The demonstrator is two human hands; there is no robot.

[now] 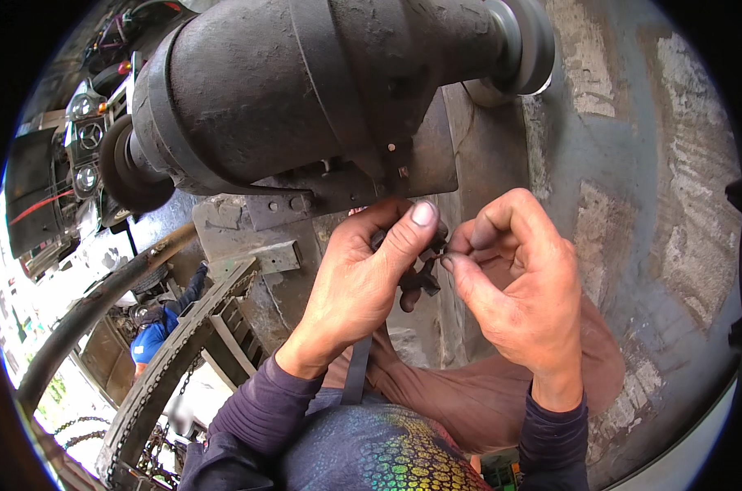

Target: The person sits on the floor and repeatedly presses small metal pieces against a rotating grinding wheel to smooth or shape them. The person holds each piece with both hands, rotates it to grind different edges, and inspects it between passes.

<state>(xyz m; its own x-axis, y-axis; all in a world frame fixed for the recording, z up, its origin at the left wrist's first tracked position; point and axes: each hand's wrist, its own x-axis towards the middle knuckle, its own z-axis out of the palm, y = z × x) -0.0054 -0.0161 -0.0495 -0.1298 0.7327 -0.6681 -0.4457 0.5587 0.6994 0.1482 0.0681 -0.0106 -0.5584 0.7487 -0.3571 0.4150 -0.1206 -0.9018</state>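
My left hand [363,278] grips a small dark part [420,282] with thumb and curled fingers, just below a large dark grinder-like machine [297,90]. Close to its right, my right hand [514,295] has finger and thumb pinched at a tiny piece by that part, too small to name. The machine has a round wheel at each end and a metal mounting plate [277,213] underneath with holes in it.
At the left are a curved metal pipe [109,295], a frame [228,327] with chains and a vehicle front [87,139] with round lamps. A co-worker in blue [154,335] is low beyond the frame. A patched grey surface [670,213] lies at the right.
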